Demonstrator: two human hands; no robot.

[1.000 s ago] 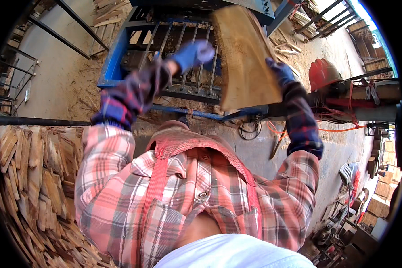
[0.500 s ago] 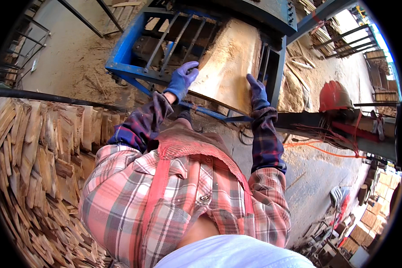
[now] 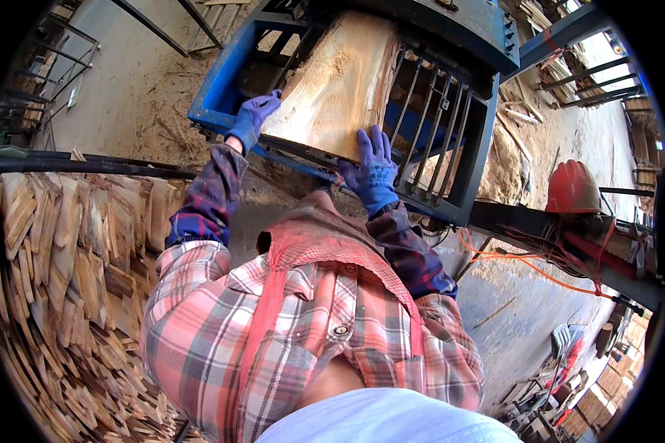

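A wide, pale wooden board (image 3: 340, 81) with a bark-brown right edge and sawdust on top lies across the bars of a blue metal machine (image 3: 208, 109). Its far end reaches under the machine's housing. My left hand (image 3: 253, 122), in a purple-blue glove, closes on the board's near left corner, its fingertips at the edge. Gloved the same way, my right hand (image 3: 374, 171) rests against the near right corner with fingers stretched out. The right thumb reaches toward the near end.
Stacked wood pieces (image 3: 89, 273) fill the left side. Parallel metal bars (image 3: 440, 125) show right of the board. Further right, a red hard hat (image 3: 573, 186) sits on a dark beam (image 3: 524, 221), with an orange cable (image 3: 539, 267) below. Sawdust covers parts of the floor.
The board has shifted left across the bars, uncovering more of them on its right. My left hand moved left with it; my right hand moved left to its near right corner.
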